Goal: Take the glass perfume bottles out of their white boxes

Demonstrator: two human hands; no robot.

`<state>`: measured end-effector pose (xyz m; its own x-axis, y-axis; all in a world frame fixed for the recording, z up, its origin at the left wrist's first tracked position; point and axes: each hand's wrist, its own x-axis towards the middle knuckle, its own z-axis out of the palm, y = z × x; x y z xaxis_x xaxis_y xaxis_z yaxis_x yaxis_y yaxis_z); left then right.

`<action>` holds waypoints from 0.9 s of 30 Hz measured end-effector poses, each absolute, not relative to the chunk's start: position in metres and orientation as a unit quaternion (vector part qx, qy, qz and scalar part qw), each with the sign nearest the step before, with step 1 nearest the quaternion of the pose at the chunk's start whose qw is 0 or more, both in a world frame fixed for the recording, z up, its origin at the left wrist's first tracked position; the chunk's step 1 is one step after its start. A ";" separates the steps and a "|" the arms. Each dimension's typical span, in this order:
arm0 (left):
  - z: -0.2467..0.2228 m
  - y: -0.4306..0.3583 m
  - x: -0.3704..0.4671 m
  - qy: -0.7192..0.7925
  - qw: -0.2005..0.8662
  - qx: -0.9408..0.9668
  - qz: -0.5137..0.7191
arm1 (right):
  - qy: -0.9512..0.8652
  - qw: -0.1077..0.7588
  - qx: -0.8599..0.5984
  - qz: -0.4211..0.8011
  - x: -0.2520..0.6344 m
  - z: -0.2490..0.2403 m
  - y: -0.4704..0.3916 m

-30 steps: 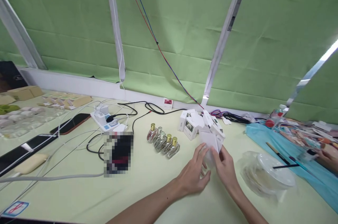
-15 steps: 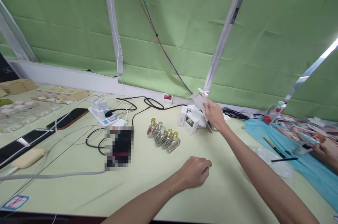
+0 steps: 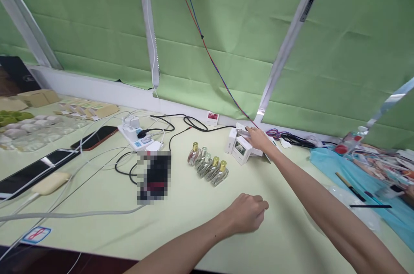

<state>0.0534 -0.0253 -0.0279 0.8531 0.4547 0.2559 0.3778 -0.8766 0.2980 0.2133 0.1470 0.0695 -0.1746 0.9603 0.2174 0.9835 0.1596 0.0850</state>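
My right hand (image 3: pixel 258 138) reaches to the back of the table, over a group of small white boxes (image 3: pixel 242 150) with pictures on them. Its fingertips touch a pale piece at the top of the boxes; whether they grip it is hard to tell. My left hand (image 3: pixel 248 213) rests closed near the front middle of the table, and anything inside it is hidden. Between the hands and the power strip, several small glass bottles (image 3: pixel 207 165) with gold and silvery-green caps lie in a slanting row.
A power strip (image 3: pixel 131 136) with cables, phones (image 3: pixel 97 137), a tablet (image 3: pixel 39 172) and an egg-tray-like clear tray (image 3: pixel 45 138) are at left. A blue cloth (image 3: pixel 326 162) with brushes and a bottle (image 3: pixel 352 141) lies right. A small card (image 3: pixel 212 118) stands behind.
My right hand has lowered the pale flat piece it held raised onto the white boxes. My left hand remains closed in about the same place. The view has shifted slightly left.
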 end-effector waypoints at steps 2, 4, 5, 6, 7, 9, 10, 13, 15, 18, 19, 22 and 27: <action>-0.028 -0.026 0.054 0.217 0.116 0.957 0.154 | -0.766 0.057 -0.635 -0.087 0.216 0.072 0.149; -0.028 -0.026 0.054 0.218 0.117 0.957 0.151 | -0.769 0.068 -0.631 -0.076 0.219 0.076 0.150; -0.028 -0.026 0.054 0.219 0.117 0.957 0.151 | -0.770 0.076 -0.629 -0.075 0.219 0.079 0.149; -0.028 -0.026 0.054 0.220 0.117 0.957 0.151 | -0.770 0.091 -0.627 -0.077 0.219 0.081 0.146; -0.028 -0.026 0.054 0.221 0.117 0.956 0.152 | -0.768 0.113 -0.625 -0.080 0.217 0.082 0.141; -0.028 -0.026 0.054 0.222 0.116 0.956 0.154 | -0.753 0.185 -0.625 -0.092 0.212 0.081 0.128; -0.029 -0.026 0.054 0.222 0.115 0.956 0.155 | -0.738 0.229 -0.627 -0.099 0.208 0.079 0.119; -0.029 -0.026 0.054 0.221 0.112 0.956 0.159 | -0.693 0.271 -0.659 -0.109 0.198 0.063 0.093; -0.028 -0.026 0.054 0.220 0.115 0.955 0.161 | -0.680 0.258 -0.680 -0.087 0.194 0.049 0.082; -0.027 -0.026 0.054 0.223 0.130 0.952 0.165 | -0.692 0.241 -0.679 -0.037 0.193 0.029 0.077; -0.026 -0.026 0.054 0.224 0.135 0.951 0.167 | -0.700 0.251 -0.669 -0.016 0.194 0.025 0.077; -0.024 -0.024 0.054 0.217 0.133 0.950 0.183 | -0.720 0.304 -0.623 0.032 0.198 0.017 0.073; -0.005 -0.018 0.046 0.245 0.087 0.932 0.252 | -0.722 0.370 -0.574 0.113 0.212 0.017 0.039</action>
<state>0.0463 -0.0184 -0.0046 0.7523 0.5016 0.4272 0.4134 -0.8642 0.2868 0.2121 0.0390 0.0171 -0.0672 0.9123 0.4040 0.7444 0.3155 -0.5885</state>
